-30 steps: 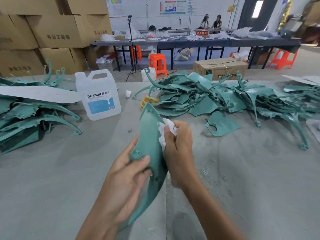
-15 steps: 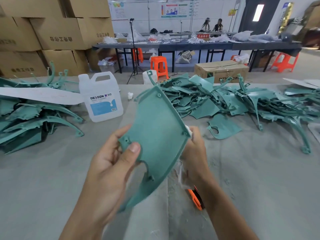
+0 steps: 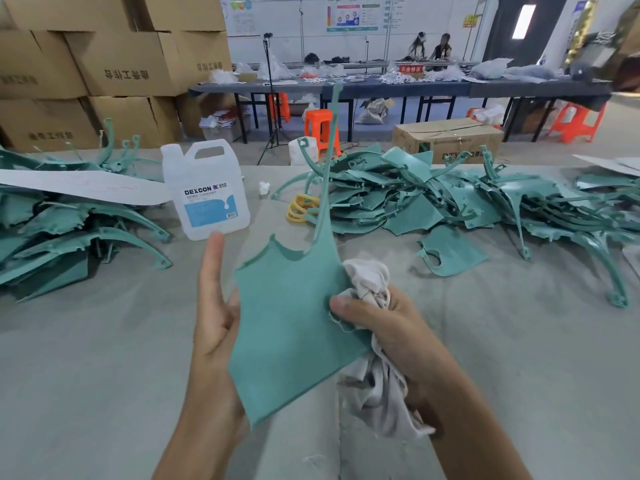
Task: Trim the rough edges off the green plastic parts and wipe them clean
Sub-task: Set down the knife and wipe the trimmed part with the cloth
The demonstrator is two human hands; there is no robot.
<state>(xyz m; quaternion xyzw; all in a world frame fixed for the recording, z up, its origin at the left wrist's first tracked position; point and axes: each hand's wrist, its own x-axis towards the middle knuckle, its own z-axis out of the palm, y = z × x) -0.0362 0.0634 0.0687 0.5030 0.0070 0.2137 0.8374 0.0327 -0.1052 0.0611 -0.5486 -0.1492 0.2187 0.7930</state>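
Head view: at centre frame a green part (image 3: 294, 323) is held up above the bench (image 3: 86, 358), flat face to the camera, its thin arm rising toward the upper middle. The left hand (image 3: 214, 323) backs its left edge with the thumb straight and pointing up; its fingers are hidden behind the part, so I cannot tell whether they curl. The right hand (image 3: 388, 327) grips a bunched white rag (image 3: 370, 282) at the part's right edge, thumb pressed on the green face, with loose cloth hanging below the fist. One pile (image 3: 433, 199) of green parts lies across the right of the frame and another heap (image 3: 52, 230) at the left edge. A white jug (image 3: 207, 192) stands left of centre, with yellow rings (image 3: 299, 209) beside the right-hand pile.
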